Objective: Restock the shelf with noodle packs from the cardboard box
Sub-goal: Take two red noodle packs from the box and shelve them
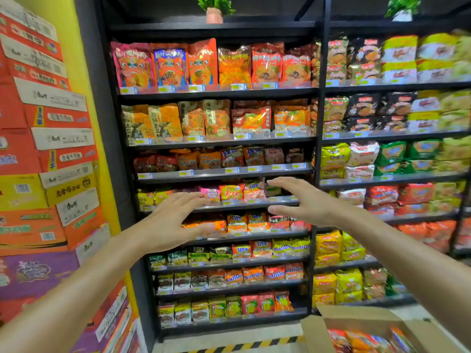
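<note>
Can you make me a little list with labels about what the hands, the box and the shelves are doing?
left hand: open, fingers spread, holds nothing, raised in front of the shelf
right hand: open, fingers straight, holds nothing
cardboard box: on the floor at lower right, flaps open, noodle packs inside
shelf: black, many rows filled with colourful packs
stacked cartons: piled against the yellow wall on the left
potted plants: on top of the shelf

Two bare forearms — no sleeves, rings or watch.
</note>
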